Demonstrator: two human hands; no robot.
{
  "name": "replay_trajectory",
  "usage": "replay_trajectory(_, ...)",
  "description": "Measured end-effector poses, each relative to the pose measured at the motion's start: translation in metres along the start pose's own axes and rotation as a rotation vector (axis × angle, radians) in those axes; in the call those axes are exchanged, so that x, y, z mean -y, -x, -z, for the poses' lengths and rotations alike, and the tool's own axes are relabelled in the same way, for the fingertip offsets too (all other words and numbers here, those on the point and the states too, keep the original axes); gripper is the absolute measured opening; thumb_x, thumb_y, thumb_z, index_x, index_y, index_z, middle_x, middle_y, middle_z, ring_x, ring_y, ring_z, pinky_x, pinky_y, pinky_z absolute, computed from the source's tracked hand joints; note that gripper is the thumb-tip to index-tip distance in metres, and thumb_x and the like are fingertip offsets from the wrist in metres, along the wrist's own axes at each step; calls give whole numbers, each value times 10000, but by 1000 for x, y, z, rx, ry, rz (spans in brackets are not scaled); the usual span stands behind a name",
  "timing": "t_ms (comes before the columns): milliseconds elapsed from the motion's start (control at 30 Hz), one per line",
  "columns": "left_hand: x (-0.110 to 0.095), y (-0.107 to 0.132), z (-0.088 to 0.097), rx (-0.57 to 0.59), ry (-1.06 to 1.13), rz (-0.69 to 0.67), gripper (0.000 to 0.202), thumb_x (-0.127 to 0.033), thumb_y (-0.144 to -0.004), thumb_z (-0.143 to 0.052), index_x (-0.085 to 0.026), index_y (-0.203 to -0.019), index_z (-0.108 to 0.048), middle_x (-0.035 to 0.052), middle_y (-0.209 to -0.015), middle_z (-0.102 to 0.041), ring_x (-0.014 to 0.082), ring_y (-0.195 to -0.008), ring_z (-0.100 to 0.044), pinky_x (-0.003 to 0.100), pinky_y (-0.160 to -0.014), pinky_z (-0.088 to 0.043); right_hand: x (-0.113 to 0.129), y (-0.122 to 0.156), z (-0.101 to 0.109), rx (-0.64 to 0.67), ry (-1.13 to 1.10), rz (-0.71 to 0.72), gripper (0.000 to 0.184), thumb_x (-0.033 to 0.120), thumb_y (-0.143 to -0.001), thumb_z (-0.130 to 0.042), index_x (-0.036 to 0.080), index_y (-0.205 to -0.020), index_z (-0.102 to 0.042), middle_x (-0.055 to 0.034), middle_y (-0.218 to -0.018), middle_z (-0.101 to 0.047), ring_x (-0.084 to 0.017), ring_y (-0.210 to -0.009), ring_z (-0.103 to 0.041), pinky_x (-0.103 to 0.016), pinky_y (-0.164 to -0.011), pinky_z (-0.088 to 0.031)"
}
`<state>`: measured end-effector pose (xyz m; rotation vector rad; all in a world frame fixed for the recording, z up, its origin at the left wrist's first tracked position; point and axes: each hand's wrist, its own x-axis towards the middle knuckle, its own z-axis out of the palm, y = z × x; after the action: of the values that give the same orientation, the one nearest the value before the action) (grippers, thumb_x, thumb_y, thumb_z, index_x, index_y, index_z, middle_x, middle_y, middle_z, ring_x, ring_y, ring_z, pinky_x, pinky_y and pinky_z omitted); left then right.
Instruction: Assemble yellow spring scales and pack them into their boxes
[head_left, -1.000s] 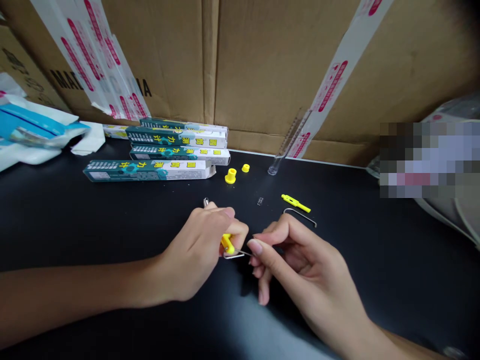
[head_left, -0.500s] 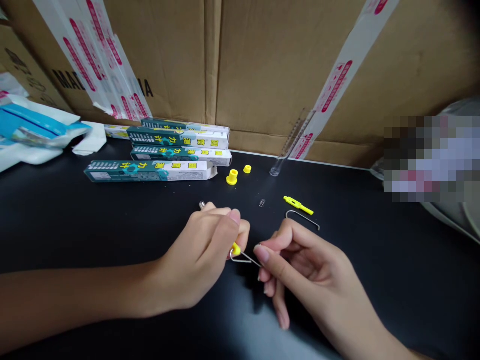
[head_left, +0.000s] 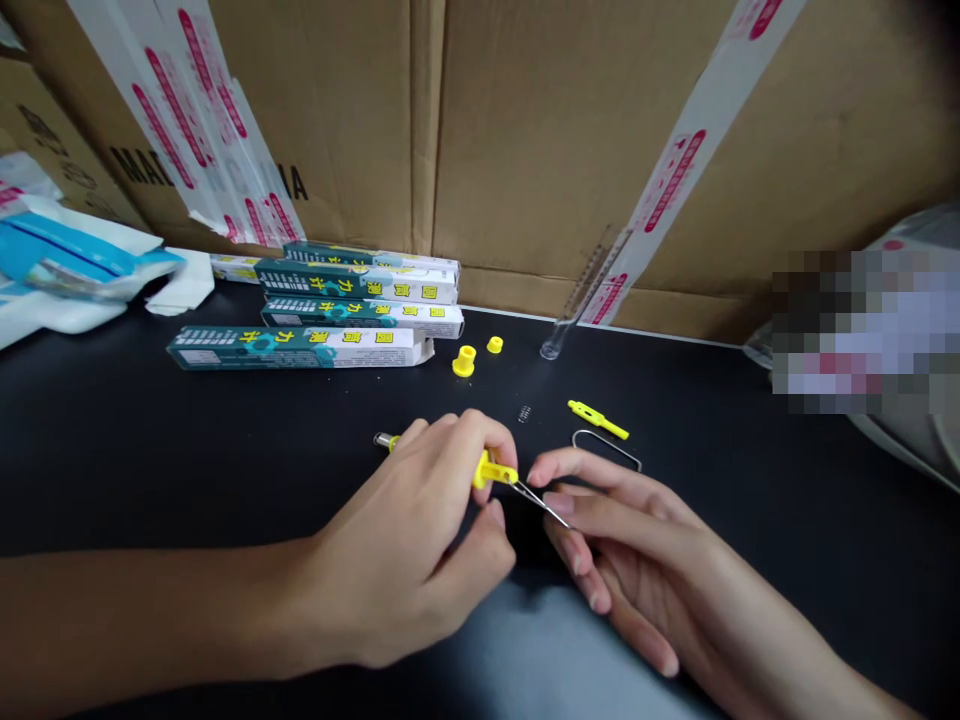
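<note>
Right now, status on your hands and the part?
Left hand gripping yellow plastic piece. Right hand holding thin metal wire running from it. Small coil spring lies beyond, not touching.

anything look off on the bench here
The front teal-and-white box stands out: a white end flap sticks out at its right end instead of lying shut. A clear tube also leans at a tilt against the cardboard wall.

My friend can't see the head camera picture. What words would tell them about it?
Over a black table, the left hand holds a yellow plastic part with a thin metal wire reaching the right hand. Green-and-white boxes lie behind.
</note>
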<state>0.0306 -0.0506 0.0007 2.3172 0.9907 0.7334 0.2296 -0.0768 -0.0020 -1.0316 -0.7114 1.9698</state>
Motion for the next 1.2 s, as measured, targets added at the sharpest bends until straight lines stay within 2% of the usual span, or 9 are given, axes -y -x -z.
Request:
replay_trajectory(100,-1,-1,-2,12,-44,-16,93,-216,-902,-467,-221,-993,-447,-7,-929,-573,184,-806,-512,341,-745,-372,2,0,1,12,2,-44,169,271,-871,-715,172,-1006,-737,19,-618,-591,-53,-441,-511,-61,-311,-431)
replay_trajectory(200,-1,-2,-4,4,-83,8,39,-218,-970,-408,-221,-978,-445,-8,-943,-582,182,-809,-515,348,-755,-368,2,0,2,27,52,-15,204,313,-875,-720,166,-1011,-757,21,-624,-582,-46,-427,-509,-67,-312,-440)
replay_trajectory(400,-1,-3,-6,-17,-130,28,94,-199,-1011,-348,-225,-978,-432,-25,-908,-577,178,-748,-491,345,-720,-344,-3,3,5,64,172,72,265,410,-952,-610,229,-1097,-738,33,-694,-596,-38,-395,-571,-93,-351,-495)
replay_trajectory(600,-2,-3,-4,-14,-148,22,139,-177,-1010,-332,-221,-945,-447,-28,-891,-562,172,-745,-476,344,-724,-326,-2,3,1,-23,294,262,205,392,-871,-717,232,-986,-770,16,-708,-560,-85,-543,-556,-133,-360,-552)
replay_trajectory(700,-2,-3,-4,-9,-152,25,147,-189,-1011,-345,-218,-915,-452,-30,-874,-561,171,-744,-476,346,-725,-319,-2,5,-1,-102,432,383,168,365,-877,-712,224,-947,-771,11,-700,-563,-84,-524,-543,-153,-386,-580)
replay_trajectory(800,-2,-2,-4,21,-176,0,174,-217,-1020,-349,-217,-879,-452,-27,-849,-554,182,-765,-478,358,-750,-318,-5,7,0,-126,565,467,155,348,-922,-654,240,-969,-756,5,-737,-576,-90,-515,-574,-186,-404,-605)
replay_trajectory(900,-1,-2,-4,55,-200,-27,220,-222,-1033,-319,-218,-866,-462,-21,-843,-546,193,-793,-477,370,-770,-316,-8,9,2,-157,651,535,168,343,-935,-633,272,-1054,-729,-16,-826,-615,-126,-604,-617,-220,-425,-629)
replay_trajectory(1067,1,-1,-6,51,-203,-32,206,-200,-1024,-346,-216,-875,-488,-25,-836,-538,186,-792,-465,364,-764,-310,-6,8,2,-188,712,544,208,336,-933,-637,276,-1121,-702,-6,-825,-652,-111,-593,-632,-201,-469,-629)
replay_trajectory(1200,2,0,-8,45,-255,-78,213,-193,-1016,-360,-208,-856,-498,-17,-823,-534,187,-784,-451,362,-742,-293,-3,4,0,-191,700,519,153,358,-917,-649,227,-960,-717,9,-751,-635,-92,-507,-612,-196,-449,-611)
